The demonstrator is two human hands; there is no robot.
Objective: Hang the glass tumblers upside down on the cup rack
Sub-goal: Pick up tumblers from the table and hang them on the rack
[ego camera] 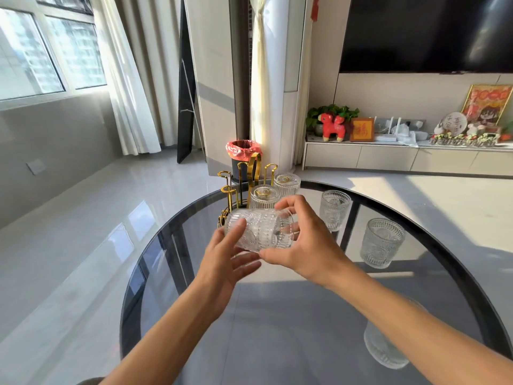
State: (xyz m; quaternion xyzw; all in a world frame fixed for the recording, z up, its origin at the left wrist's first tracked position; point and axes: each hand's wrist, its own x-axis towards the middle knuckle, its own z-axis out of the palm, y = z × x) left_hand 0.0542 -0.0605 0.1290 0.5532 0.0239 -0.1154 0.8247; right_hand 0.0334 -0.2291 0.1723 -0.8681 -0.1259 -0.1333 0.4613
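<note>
A ribbed glass tumbler (259, 230) lies on its side in the air, held between both hands just in front of the gold cup rack (254, 173). My left hand (224, 259) cups its base end from below. My right hand (302, 243) grips its rim end, thumb under and fingers over. Two tumblers hang upside down on the rack, one nearer (263, 196) and one further back (288, 183). Two upright tumblers stand on the dark glass table (277, 315) to the right, one far (334, 209) and one near (382, 243). Another tumbler (384, 348) shows behind my right forearm.
The rack stands at the table's far edge, with several free gold pegs (226, 180) on its left side. Behind it on the floor is a bin (243, 159) with a red liner. A TV cabinet (402, 157) runs along the right wall.
</note>
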